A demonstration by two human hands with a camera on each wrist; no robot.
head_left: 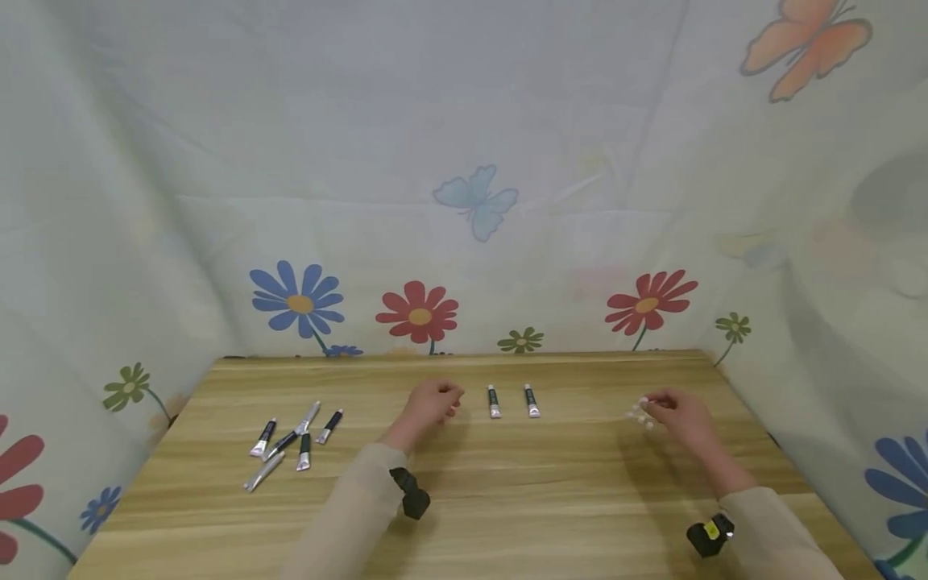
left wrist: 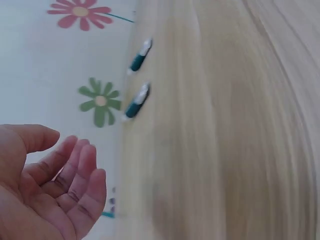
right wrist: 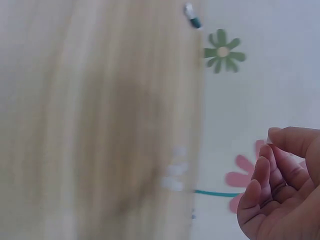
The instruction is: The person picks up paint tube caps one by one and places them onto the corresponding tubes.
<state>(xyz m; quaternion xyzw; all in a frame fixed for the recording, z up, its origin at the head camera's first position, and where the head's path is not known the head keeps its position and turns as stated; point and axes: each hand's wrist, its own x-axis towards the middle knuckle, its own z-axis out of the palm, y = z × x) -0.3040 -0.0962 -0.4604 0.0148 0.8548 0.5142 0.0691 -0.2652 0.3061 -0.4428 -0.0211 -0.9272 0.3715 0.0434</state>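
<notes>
My left hand (head_left: 433,403) hovers above the table, fingers loosely bent and holding nothing. Just right of it lie two small paint tubes, a left one (head_left: 494,401) and a right one (head_left: 532,400), dark green and silver. Over the table's right side my right hand (head_left: 677,412) pinches a tiny white piece (right wrist: 269,141) between thumb and forefinger; its kind is too small to tell. Several small white pieces (right wrist: 174,175) appear blurred on the table near that hand, also in the head view as a pale cluster (head_left: 641,416).
At the table's left lies a loose group of several paint tubes, among them a dark green one (head_left: 304,451) and a silver one (head_left: 264,471); some overlap. The wooden table (head_left: 522,499) ends at a flower-printed cloth (head_left: 551,266) behind.
</notes>
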